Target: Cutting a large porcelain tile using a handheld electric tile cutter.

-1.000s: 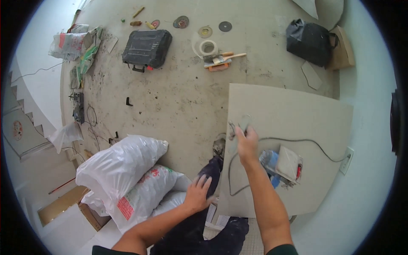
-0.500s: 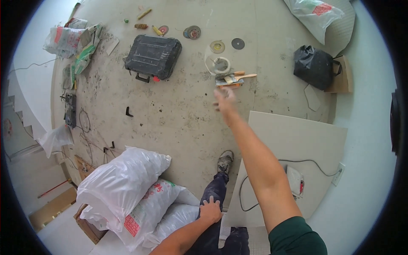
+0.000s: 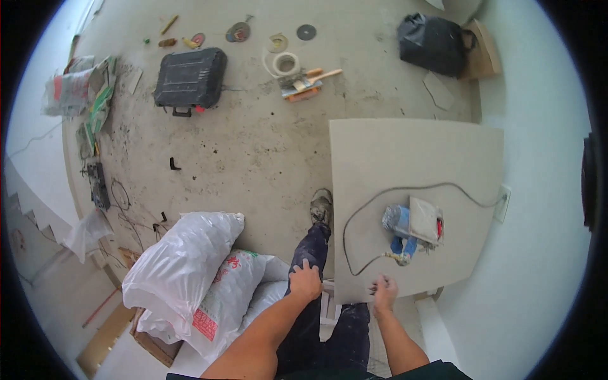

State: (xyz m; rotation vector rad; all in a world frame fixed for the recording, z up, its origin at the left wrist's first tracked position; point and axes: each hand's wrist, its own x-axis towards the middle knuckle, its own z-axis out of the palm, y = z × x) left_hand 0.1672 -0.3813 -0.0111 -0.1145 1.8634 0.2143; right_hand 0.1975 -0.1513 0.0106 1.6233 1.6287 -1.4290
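My left hand [image 3: 306,282] rests with fingers spread on my dark trousered left leg. My right hand [image 3: 383,288] is by the lower edge of a pale board [image 3: 418,152], fingers loosely bent and apart, with nothing clear in them. Just above it on the board lie a blue corded power tool [image 3: 402,248], a clear blue-tinted plastic item [image 3: 395,216] and a pale dusty pack [image 3: 422,216] with something red beside it. The tool's black cord loops across the board to a wall socket [image 3: 501,204]. My left shoe [image 3: 321,204] stands left of the board.
Stacked white sacks [image 3: 177,259] are at lower left. On the dusty floor lie a black tool case [image 3: 190,79], tape [image 3: 285,62], brushes [image 3: 323,75], cutting discs [image 3: 306,31], a black bag [image 3: 430,45] and bags [image 3: 69,92] along the left wall. A white wall [image 3: 538,221] bounds the right.
My right hand held a grey piece, swung forward over the floor with opening fingers, and has now drawn back to the board's near edge without it. My left hand stays on my leg.
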